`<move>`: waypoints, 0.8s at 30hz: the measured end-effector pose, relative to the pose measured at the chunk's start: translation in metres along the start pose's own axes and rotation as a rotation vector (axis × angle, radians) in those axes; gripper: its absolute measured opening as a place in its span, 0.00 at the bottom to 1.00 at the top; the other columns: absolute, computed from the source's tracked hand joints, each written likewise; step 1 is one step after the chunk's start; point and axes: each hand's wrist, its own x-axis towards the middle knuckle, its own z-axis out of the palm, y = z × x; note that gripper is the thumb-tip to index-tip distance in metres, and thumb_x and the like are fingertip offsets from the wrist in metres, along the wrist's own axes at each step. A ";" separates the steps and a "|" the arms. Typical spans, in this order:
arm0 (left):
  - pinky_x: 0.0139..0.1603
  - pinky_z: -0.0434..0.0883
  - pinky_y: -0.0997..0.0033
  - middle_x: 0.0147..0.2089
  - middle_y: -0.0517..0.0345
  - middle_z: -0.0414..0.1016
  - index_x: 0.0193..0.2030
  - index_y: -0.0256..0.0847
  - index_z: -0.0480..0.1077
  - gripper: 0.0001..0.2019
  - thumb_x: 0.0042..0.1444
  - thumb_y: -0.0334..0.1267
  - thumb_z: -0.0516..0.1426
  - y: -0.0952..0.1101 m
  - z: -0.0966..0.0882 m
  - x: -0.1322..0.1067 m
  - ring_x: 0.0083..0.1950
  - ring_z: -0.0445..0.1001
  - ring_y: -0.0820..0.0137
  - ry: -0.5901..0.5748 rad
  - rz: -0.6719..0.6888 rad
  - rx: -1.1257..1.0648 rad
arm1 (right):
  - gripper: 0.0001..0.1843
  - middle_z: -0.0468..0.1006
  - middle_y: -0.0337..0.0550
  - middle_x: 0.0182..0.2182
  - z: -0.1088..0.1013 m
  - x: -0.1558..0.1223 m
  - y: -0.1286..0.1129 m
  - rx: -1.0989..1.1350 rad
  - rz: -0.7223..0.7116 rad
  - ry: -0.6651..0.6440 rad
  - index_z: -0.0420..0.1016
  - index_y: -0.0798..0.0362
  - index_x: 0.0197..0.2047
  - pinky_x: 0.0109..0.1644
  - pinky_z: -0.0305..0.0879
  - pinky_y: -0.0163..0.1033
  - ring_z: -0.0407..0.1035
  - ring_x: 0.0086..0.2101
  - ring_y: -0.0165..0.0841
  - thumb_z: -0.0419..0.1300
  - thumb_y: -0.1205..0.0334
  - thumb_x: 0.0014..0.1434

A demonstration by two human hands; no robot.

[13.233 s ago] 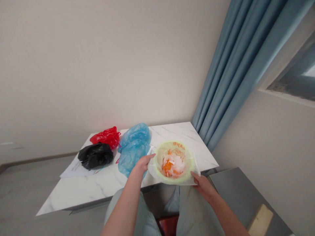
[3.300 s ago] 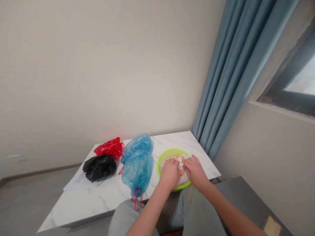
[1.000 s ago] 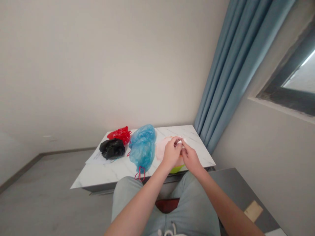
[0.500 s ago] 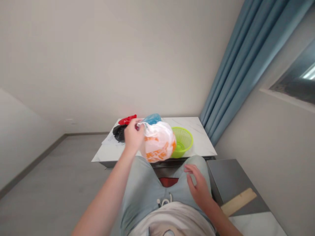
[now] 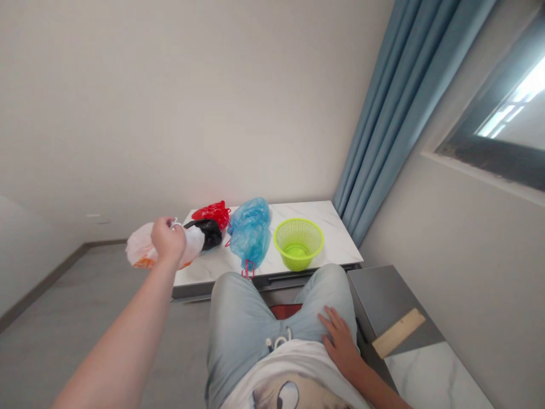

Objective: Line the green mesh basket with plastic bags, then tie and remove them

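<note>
My left hand (image 5: 168, 238) is stretched out to the left and grips the knotted top of a white plastic bag with orange print (image 5: 142, 249). The bag hangs out past the table's left edge, and its contents are hidden. My right hand (image 5: 338, 341) lies on my light denim jeans (image 5: 242, 318) with its fingers spread, holding nothing. It is well away from the bag.
A lime green plastic basket (image 5: 298, 244), a blue plastic bag (image 5: 250, 234), a red plastic bag (image 5: 212, 214) and a black plastic bag (image 5: 208, 232) stand on the white marble table (image 5: 336, 244). A wooden ruler (image 5: 398, 333) lies on a grey surface at the right.
The tied white bag has moved from over the basket out to the left, past the table edge. My right hand has dropped onto my thigh.
</note>
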 end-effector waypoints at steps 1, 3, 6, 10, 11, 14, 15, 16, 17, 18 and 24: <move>0.53 0.64 0.68 0.48 0.54 0.71 0.52 0.30 0.66 0.14 0.61 0.32 0.50 -0.005 0.006 0.000 0.50 0.69 0.68 -0.040 -0.004 0.033 | 0.30 0.54 0.43 0.70 -0.001 0.000 0.000 0.001 -0.010 0.001 0.64 0.47 0.66 0.69 0.47 0.55 0.45 0.69 0.42 0.50 0.64 0.61; 0.53 0.64 0.68 0.50 0.52 0.71 0.54 0.30 0.65 0.15 0.61 0.31 0.49 -0.016 0.017 -0.003 0.51 0.69 0.67 -0.135 -0.031 0.095 | 0.30 0.55 0.43 0.70 0.001 -0.001 0.003 0.001 -0.025 0.011 0.64 0.46 0.66 0.69 0.48 0.55 0.46 0.69 0.42 0.51 0.64 0.61; 0.53 0.65 0.65 0.53 0.47 0.72 0.54 0.30 0.65 0.17 0.58 0.29 0.51 -0.036 0.033 -0.015 0.54 0.70 0.62 -0.266 -0.100 0.160 | 0.29 0.55 0.43 0.69 0.004 -0.006 0.006 -0.001 -0.029 0.038 0.64 0.45 0.66 0.69 0.50 0.55 0.47 0.68 0.42 0.51 0.64 0.62; 0.46 0.68 0.56 0.49 0.30 0.73 0.50 0.24 0.67 0.21 0.48 0.30 0.57 -0.059 0.055 -0.038 0.51 0.73 0.47 -0.453 -0.274 0.268 | 0.28 0.56 0.43 0.69 0.003 -0.008 0.005 -0.005 -0.037 0.059 0.64 0.45 0.66 0.68 0.51 0.55 0.48 0.68 0.41 0.50 0.64 0.62; 0.45 0.68 0.54 0.49 0.26 0.73 0.50 0.22 0.67 0.23 0.46 0.31 0.58 -0.063 0.061 -0.042 0.51 0.73 0.43 -0.491 -0.320 0.295 | 0.28 0.56 0.43 0.69 0.002 -0.009 0.004 -0.004 -0.040 0.063 0.64 0.45 0.66 0.68 0.51 0.55 0.48 0.68 0.41 0.50 0.64 0.62; 0.45 0.68 0.49 0.51 0.20 0.70 0.52 0.21 0.66 0.26 0.46 0.36 0.59 -0.070 0.079 -0.048 0.53 0.71 0.38 -0.486 -0.332 0.396 | 0.29 0.56 0.43 0.69 -0.001 -0.010 0.002 0.003 -0.044 0.071 0.64 0.45 0.66 0.68 0.52 0.56 0.48 0.68 0.42 0.51 0.65 0.62; 0.47 0.67 0.49 0.52 0.20 0.69 0.52 0.21 0.66 0.26 0.48 0.37 0.58 -0.070 0.084 -0.046 0.55 0.70 0.38 -0.452 -0.288 0.429 | 0.29 0.56 0.43 0.69 -0.001 -0.011 0.002 0.005 -0.044 0.070 0.63 0.45 0.67 0.68 0.52 0.57 0.48 0.68 0.42 0.51 0.65 0.63; 0.49 0.66 0.48 0.53 0.22 0.69 0.53 0.22 0.65 0.25 0.51 0.39 0.56 -0.069 0.090 -0.043 0.56 0.68 0.40 -0.406 -0.224 0.456 | 0.29 0.56 0.42 0.69 -0.002 -0.012 0.002 0.006 -0.044 0.069 0.63 0.44 0.67 0.68 0.52 0.57 0.48 0.68 0.42 0.51 0.65 0.63; 0.51 0.66 0.48 0.54 0.24 0.68 0.54 0.23 0.65 0.24 0.53 0.39 0.55 -0.067 0.095 -0.039 0.58 0.67 0.42 -0.356 -0.148 0.476 | 0.29 0.55 0.42 0.69 -0.002 -0.014 0.002 0.007 -0.042 0.066 0.62 0.43 0.67 0.68 0.52 0.58 0.48 0.68 0.42 0.51 0.65 0.63; 0.52 0.65 0.48 0.54 0.25 0.68 0.54 0.23 0.65 0.23 0.55 0.40 0.53 -0.065 0.101 -0.034 0.58 0.66 0.43 -0.310 -0.073 0.489 | 0.29 0.55 0.41 0.69 -0.002 -0.015 0.002 0.008 -0.040 0.062 0.61 0.42 0.67 0.68 0.53 0.58 0.48 0.68 0.42 0.51 0.65 0.63; 0.53 0.65 0.48 0.57 0.27 0.63 0.55 0.19 0.62 0.24 0.61 0.41 0.51 -0.049 0.134 0.016 0.58 0.63 0.47 -0.337 0.117 0.464 | 0.31 0.54 0.41 0.70 -0.004 -0.023 0.002 0.019 -0.030 0.030 0.59 0.40 0.68 0.67 0.53 0.60 0.48 0.68 0.45 0.51 0.64 0.63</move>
